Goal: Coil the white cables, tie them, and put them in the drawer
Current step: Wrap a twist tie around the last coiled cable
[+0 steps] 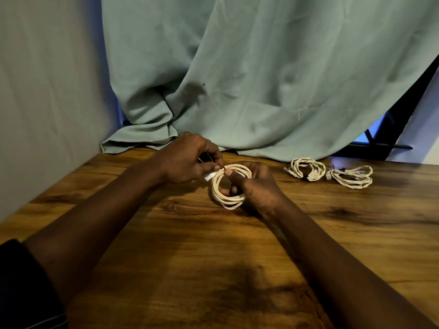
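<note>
White coil [217, 194]: our right hand [257, 186] grips it, our left hand [187, 160] pinches its tie [223, 167]; two other coils [306, 168] [351, 177] on the right look tied, none stored.

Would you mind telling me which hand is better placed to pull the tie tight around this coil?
The left hand: it pinches the thin dark tie at the top of the coil, while the right hand is occupied holding that coil steady.

Three coiled white cables counted: held coil [229, 204], middle coil [318, 170], far-right coil [351, 184]. Two bare hands, left hand [187, 160] and right hand [256, 184]. One brown wooden table [190, 257], one pale green fabric curtain [237, 67].
</note>
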